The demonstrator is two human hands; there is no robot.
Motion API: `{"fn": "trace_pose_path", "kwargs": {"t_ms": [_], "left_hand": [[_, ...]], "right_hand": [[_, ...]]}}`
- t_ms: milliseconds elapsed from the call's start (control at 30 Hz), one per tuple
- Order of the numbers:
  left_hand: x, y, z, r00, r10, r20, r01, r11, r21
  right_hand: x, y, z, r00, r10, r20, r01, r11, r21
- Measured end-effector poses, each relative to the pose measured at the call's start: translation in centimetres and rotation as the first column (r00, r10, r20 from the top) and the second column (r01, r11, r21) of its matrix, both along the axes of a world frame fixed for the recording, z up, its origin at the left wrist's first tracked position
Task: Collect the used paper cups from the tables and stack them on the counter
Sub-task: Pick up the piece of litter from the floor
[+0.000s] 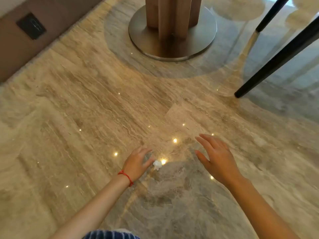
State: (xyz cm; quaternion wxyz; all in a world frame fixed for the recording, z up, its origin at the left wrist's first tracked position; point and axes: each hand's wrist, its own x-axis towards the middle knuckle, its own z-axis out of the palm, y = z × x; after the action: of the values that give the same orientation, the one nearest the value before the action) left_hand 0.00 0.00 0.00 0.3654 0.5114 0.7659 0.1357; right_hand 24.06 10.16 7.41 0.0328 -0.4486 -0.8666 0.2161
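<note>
No paper cup shows in the head view. I look down at a glossy beige marble floor [86, 109]. A small crumpled white scrap [157, 164] lies on it. My left hand [138, 163], with a red string on the wrist, hovers just left of the scrap, fingers loosely curled and holding nothing. My right hand [215, 159] is stretched out to the right of the scrap, fingers straight and spread, palm down, empty.
A wooden table pedestal [172, 16] on a round metal base [143, 40] stands ahead. Black chair legs [279, 57] slant in at the right. A brown wall base with a dark socket plate [31, 25] runs along the left.
</note>
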Motion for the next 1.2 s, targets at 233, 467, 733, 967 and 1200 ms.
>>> {"fn": "trace_pose_path", "kwargs": {"t_ms": [233, 467, 733, 967, 1200], "left_hand": [[3.0, 0.3, -2.8, 0.987, 0.148, 0.059, -0.14, 0.983, -0.122], [3.5, 0.5, -4.5, 0.993, 0.115, -0.025, -0.117, 0.991, -0.068], [3.1, 0.7, -2.2, 0.564, 0.68, 0.469, -0.619, 0.724, -0.304], [2.8, 1.1, 7.4, 0.293, 0.773, 0.563, -0.7, 0.574, -0.425], [2.1, 2.1, 20.5, 0.284, 0.753, 0.593, -0.708, 0.582, -0.4]], "right_hand": [[0.6, -1.0, -0.7, 1.0, -0.001, 0.011, 0.002, 0.999, -0.047], [1.5, -0.9, -1.5, 0.999, -0.044, 0.002, 0.044, 0.998, -0.049], [1.4, -0.4, -1.2, 0.992, -0.117, -0.037, 0.111, 0.983, -0.143], [1.6, -1.4, 5.6, 0.988, -0.149, -0.05, 0.136, 0.97, -0.201], [1.1, -0.6, 17.0, 0.989, -0.146, -0.025, 0.14, 0.979, -0.15]]}}
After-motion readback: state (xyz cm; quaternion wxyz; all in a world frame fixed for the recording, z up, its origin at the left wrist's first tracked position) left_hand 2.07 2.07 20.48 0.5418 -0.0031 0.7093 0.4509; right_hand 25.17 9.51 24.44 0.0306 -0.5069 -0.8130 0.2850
